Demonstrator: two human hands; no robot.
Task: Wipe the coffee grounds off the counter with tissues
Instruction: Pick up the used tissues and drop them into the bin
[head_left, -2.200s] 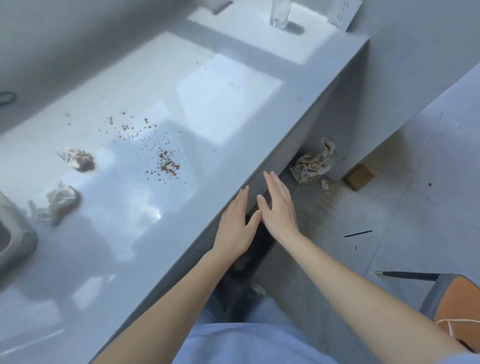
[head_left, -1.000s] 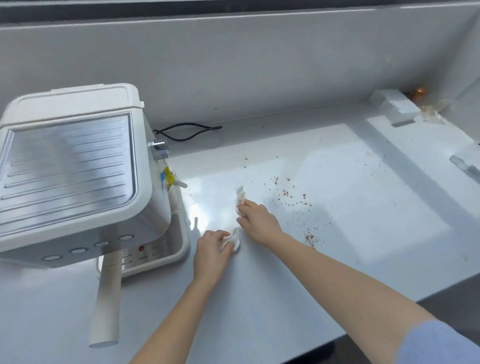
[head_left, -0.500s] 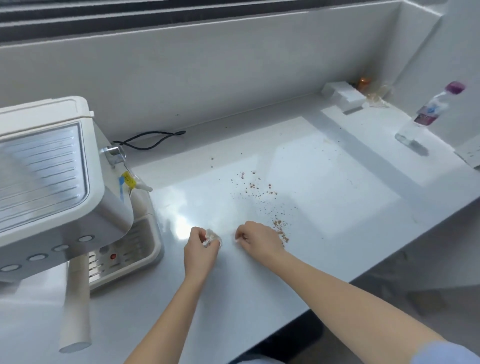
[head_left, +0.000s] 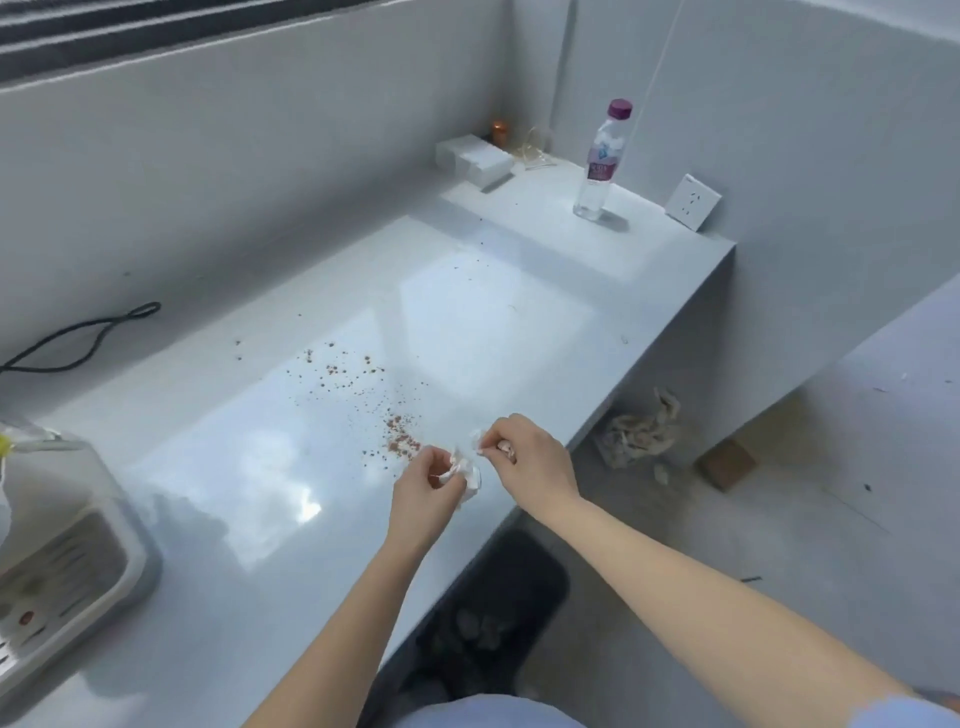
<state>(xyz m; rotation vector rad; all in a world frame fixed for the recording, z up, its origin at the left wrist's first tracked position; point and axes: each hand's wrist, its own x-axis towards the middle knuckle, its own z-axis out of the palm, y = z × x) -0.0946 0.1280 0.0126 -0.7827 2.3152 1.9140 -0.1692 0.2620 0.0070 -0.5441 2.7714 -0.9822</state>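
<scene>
Brown coffee grounds (head_left: 363, 395) lie scattered over the middle of the pale grey counter (head_left: 519, 322), thickest in a small heap near its front edge. Just in front of that heap my left hand (head_left: 423, 491) and my right hand (head_left: 524, 457) meet over the counter's edge. Both pinch a crumpled white tissue (head_left: 466, 465) that bunches between them. The left fingers close on its lower part and the right fingertips grip its upper corner. Part of the tissue is hidden inside the left fist.
A coffee machine's base (head_left: 57, 566) stands at the left, with a black cable (head_left: 88, 332) behind it. At the far end are a water bottle (head_left: 602, 161), a white box (head_left: 475, 158) and a wall socket (head_left: 692, 201). Used tissues (head_left: 641, 431) lie on the floor below.
Both hands have come together at the counter's front edge, joining the tissue between them. The view has swung right, so most of the coffee machine has left the frame.
</scene>
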